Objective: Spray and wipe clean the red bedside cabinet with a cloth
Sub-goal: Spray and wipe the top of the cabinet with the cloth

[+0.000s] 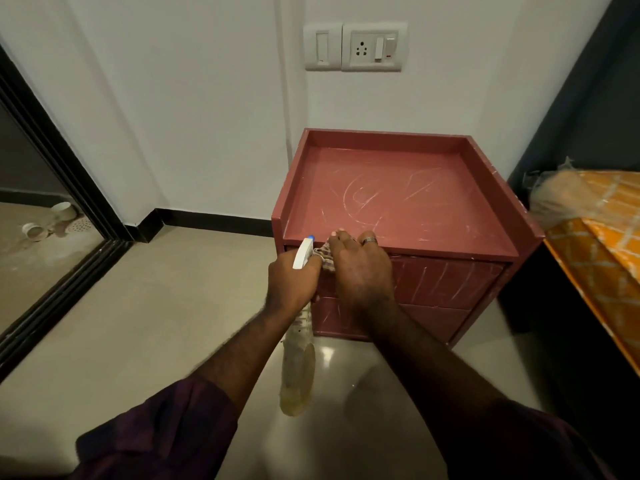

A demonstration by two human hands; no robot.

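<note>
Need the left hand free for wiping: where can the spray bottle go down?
The cabinet top is bare, bordered by its raised back and side rims. Floor left of it is also free. The near-left front edge is crowded by both hands, left hand, right hand, and cloth.

White wall carries a switch plate; glossy beige floor, black skirting, orange-covered bed at right.

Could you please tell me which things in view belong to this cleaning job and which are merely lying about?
Job: red cabinet; spray bottle in left hand; cloth under right hand.

Lying about: wall switches; orange bedding; white pipe pieces.
</note>
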